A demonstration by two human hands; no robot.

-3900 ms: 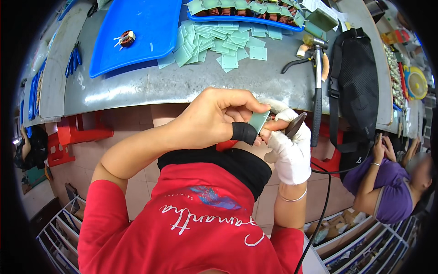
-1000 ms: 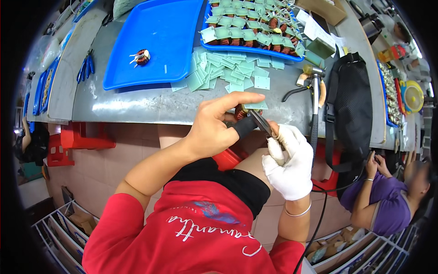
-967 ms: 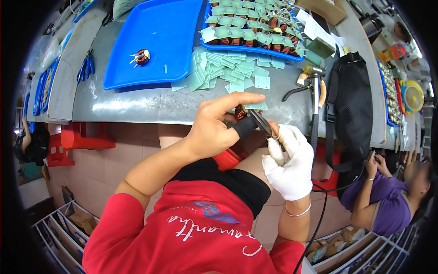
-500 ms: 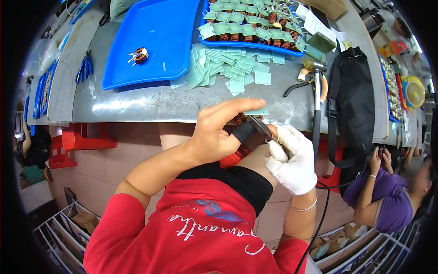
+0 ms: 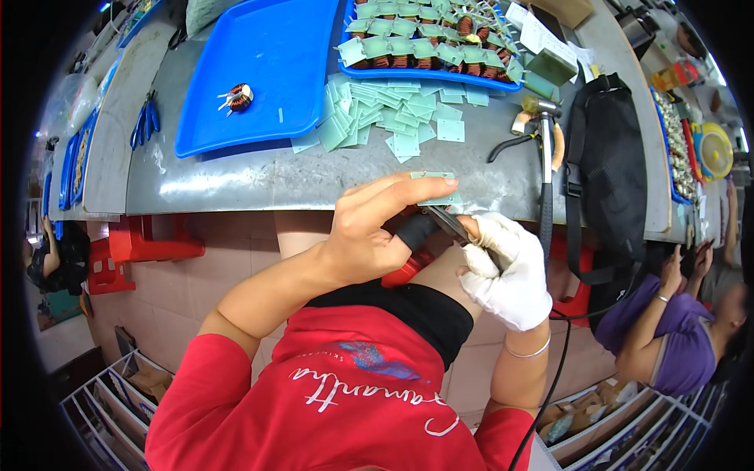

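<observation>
My left hand, with a black wrap on its thumb, is closed on a small pale green plate. The index finger lies across the plate's face. Whatever sits beneath the plate is mostly hidden by the fingers. My right hand wears a white glove with some fingertips bare and grips dark pliers. The jaws of the pliers reach in at the plate's near edge, against my left fingers. Both hands are at the front edge of the metal table.
A blue tray holds one copper-wound ring coil. Another blue tray is packed with coils on green plates. Loose green plates lie scattered before it. A hammer and a black bag are on the right.
The plate in my left hand has turned, showing more of its face on both sides of the finger; the copper coil seen under it before is now hidden. The pliers stay close against it.
</observation>
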